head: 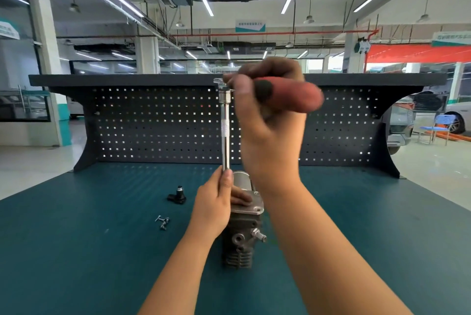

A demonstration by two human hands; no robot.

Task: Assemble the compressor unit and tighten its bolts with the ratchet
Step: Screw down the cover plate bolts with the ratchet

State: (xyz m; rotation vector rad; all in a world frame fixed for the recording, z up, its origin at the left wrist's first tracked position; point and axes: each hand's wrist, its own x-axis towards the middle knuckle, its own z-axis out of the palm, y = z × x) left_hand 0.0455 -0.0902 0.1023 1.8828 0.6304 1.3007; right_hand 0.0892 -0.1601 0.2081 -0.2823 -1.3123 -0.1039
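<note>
Right hand (265,100) grips red-handled ratchet (303,96), left hand (216,202) pinches its steel extension (225,131) on grey finned compressor (242,240); loose bolts (162,221) at nine o'clock, apparently unfitted.

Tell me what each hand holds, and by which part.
The right hand grips the ratchet by its red handle. The left hand holds the extension bar at its lower end, just above the compressor unit.

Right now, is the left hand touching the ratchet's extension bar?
Touching. Head view: the left hand grips the lower end of the extension bar, just above the compressor.
</note>
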